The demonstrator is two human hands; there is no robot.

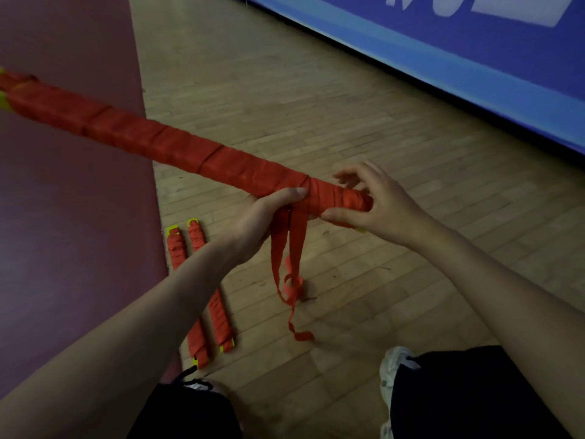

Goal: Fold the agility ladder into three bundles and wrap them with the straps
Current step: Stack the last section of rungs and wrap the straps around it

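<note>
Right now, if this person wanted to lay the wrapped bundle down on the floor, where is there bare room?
The wooden floor is bare between the held bundle and the blue banner, and also right of the dangling strap. It is crowded at lower left: two finished bundles lie beside the maroon mat, with the person's shoe close below.

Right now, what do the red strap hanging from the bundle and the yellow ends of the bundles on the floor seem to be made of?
The red strap looks like flat woven fabric webbing with a matte finish: it hangs limp, twists and curls on the floor. The yellow ends of the two floor bundles look like rigid plastic, flat with straight edges and a bright, smooth surface, though the picture is too small to be sure.
</note>
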